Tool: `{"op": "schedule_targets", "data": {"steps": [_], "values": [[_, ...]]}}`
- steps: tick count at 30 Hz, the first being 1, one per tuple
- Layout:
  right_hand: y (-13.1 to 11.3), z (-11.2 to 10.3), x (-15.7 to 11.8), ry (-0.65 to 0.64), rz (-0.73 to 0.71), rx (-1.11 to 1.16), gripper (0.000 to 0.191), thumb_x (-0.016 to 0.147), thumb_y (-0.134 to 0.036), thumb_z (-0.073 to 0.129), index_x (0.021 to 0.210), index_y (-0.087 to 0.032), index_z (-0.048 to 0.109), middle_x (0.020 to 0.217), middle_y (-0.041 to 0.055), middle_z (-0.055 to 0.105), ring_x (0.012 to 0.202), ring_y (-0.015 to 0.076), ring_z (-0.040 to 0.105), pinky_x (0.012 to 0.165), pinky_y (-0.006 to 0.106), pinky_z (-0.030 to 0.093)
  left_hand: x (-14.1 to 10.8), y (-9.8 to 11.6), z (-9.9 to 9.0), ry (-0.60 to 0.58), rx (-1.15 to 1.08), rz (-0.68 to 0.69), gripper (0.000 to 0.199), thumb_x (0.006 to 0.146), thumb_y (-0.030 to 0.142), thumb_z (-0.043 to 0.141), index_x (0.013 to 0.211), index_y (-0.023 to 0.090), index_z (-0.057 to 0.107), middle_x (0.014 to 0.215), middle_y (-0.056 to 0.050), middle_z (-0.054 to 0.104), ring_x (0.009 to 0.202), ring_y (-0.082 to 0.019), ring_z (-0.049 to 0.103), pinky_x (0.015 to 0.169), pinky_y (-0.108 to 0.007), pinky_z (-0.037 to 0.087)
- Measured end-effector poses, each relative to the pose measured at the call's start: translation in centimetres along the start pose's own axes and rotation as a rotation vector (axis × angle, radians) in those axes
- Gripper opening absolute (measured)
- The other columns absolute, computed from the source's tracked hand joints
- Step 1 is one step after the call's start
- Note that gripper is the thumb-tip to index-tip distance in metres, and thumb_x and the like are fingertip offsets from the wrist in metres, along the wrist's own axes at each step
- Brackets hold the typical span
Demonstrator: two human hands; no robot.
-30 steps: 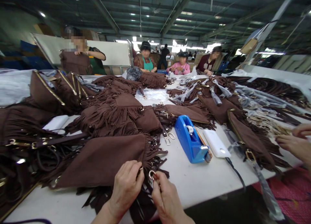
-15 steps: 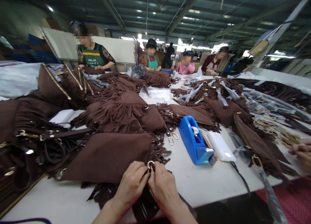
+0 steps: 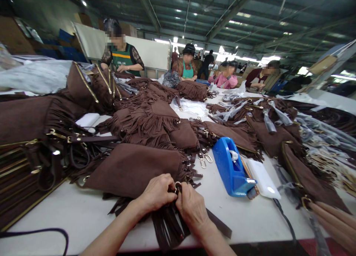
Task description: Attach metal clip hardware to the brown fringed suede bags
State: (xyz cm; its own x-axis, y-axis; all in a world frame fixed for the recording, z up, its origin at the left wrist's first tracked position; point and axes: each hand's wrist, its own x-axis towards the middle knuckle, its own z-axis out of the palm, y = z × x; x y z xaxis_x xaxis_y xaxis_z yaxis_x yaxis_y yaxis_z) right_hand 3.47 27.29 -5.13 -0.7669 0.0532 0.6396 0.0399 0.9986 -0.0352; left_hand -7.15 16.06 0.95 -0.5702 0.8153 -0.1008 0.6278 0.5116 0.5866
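Note:
My left hand (image 3: 158, 191) is closed, its thumb and fingertips pinched at a small gold ring (image 3: 177, 185) by the corner of a brown suede fringed bag (image 3: 136, 169). Pressed against the other side of the ring are the closed fingers of my right hand (image 3: 192, 208), on a short brown strap end. My fingertips partly cover the join between ring and strap. Dark brown fringe (image 3: 167, 226) hangs beneath both hands, over the front of the table. The bag lies flat to the left of my fingers.
A blue tape dispenser (image 3: 232, 169) and a white power bank (image 3: 263, 180) with a black cable lie to the right. Brown bags (image 3: 164, 113) are heaped behind. Another person's hand (image 3: 333, 222) is at the right edge. Several co-workers sit or stand across the table.
The view has swung left, so things sit further right. My hands stay at the ring; more fringe shows below them. The other person's hand has come nearer at the right.

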Motion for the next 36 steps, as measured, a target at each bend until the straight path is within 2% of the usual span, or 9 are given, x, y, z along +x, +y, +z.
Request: {"op": "schedule_targets", "data": {"steps": [5,12,18,23,28,30,31,34,36], "values": [[0.3,0.3,0.2,0.043,-0.056,-0.007,0.02,0.092,-0.015,0.029,0.1,-0.011,0.047,0.065,0.0018,0.051,0.055,0.0152,0.052,0.048,0.025,0.041,0.6,0.5,-1.0,-0.076,0.075,-0.018,0.006,0.061,0.017,0.06,0.067,0.018,0.06,0.074,0.0,0.06,0.069,-0.016,0.055,0.059,-0.025,0.034],[0.7,0.0,1.0,0.085,-0.15,0.005,0.02,0.092,-0.014,0.029,0.097,-0.009,0.048,0.062,0.0013,0.048,0.053,0.0151,0.048,0.047,0.026,0.038,1.1,0.7,-1.5,-0.142,0.176,0.041,0.009,0.061,0.022,0.061,0.069,0.018,0.062,0.074,-0.001,0.062,0.068,-0.018,0.056,0.057,-0.026,0.032],[1.2,0.1,1.0,0.037,-0.242,0.014,0.021,0.091,-0.011,0.027,0.093,-0.012,0.048,0.06,0.0003,0.047,0.052,0.0157,0.045,0.049,0.028,0.033,1.4,0.1,-1.1,-0.144,0.172,0.132,0.007,0.061,0.023,0.063,0.066,0.017,0.061,0.076,0.0,0.063,0.073,-0.017,0.056,0.071,-0.03,0.033],[1.6,0.1,0.9,-0.011,-0.273,0.037,0.022,0.09,-0.009,0.026,0.087,-0.015,0.048,0.06,0.001,0.049,0.052,0.0166,0.046,0.049,0.028,0.033,1.5,-0.3,-0.9,-0.131,0.127,0.153,0.007,0.06,0.021,0.064,0.063,0.016,0.06,0.072,0.002,0.062,0.07,-0.014,0.055,0.071,-0.03,0.03],[2.1,-1.2,-0.3,-0.066,-0.243,0.036,0.02,0.088,-0.009,0.03,0.087,-0.016,0.049,0.058,0.0007,0.05,0.048,0.0167,0.048,0.046,0.027,0.033,1.4,-0.4,-0.6,-0.105,0.07,0.189,0.008,0.063,0.019,0.068,0.066,0.018,0.061,0.072,0.004,0.06,0.07,-0.012,0.054,0.072,-0.029,0.03],[2.1,-2.0,-1.3,-0.161,-0.15,0.161,0.021,0.089,-0.011,0.029,0.09,-0.016,0.049,0.063,0.0014,0.055,0.051,0.0159,0.053,0.046,0.025,0.037,0.9,-0.3,-0.7,-0.084,0.059,0.214,0.012,0.066,0.023,0.071,0.071,0.018,0.062,0.075,0.003,0.06,0.075,-0.013,0.055,0.074,-0.029,0.03],[1.9,-2.4,-1.8,-0.243,-0.054,0.288,0.021,0.091,-0.014,0.029,0.091,-0.016,0.05,0.065,0.0015,0.058,0.053,0.0153,0.056,0.047,0.024,0.039,0.3,-0.4,-0.9,-0.073,0.058,0.222,0.017,0.068,0.028,0.073,0.076,0.019,0.062,0.078,0.003,0.061,0.079,-0.014,0.055,0.075,-0.029,0.031],[1.3,-3.8,-2.7,-0.46,0.424,0.741,0.022,0.093,-0.03,0.037,0.088,-0.019,0.055,0.066,-0.0012,0.06,0.058,0.0136,0.059,0.054,0.021,0.046,-1.9,-1.1,-1.1,0.021,0.069,0.321,0.045,0.067,0.047,0.074,0.1,0.02,0.058,0.097,-0.001,0.062,0.094,-0.018,0.054,0.084,-0.03,0.034],[1.0,-5.0,-2.7,-0.449,0.72,0.909,0.025,0.091,-0.039,0.047,0.086,-0.019,0.06,0.065,-0.0013,0.059,0.061,0.0138,0.059,0.058,0.022,0.048,-3.3,-2.3,-0.9,0.128,0.159,0.476,0.059,0.072,0.054,0.066,0.115,0.018,0.049,0.11,-0.006,0.06,0.102,-0.019,0.053,0.088,-0.032,0.036]]}}
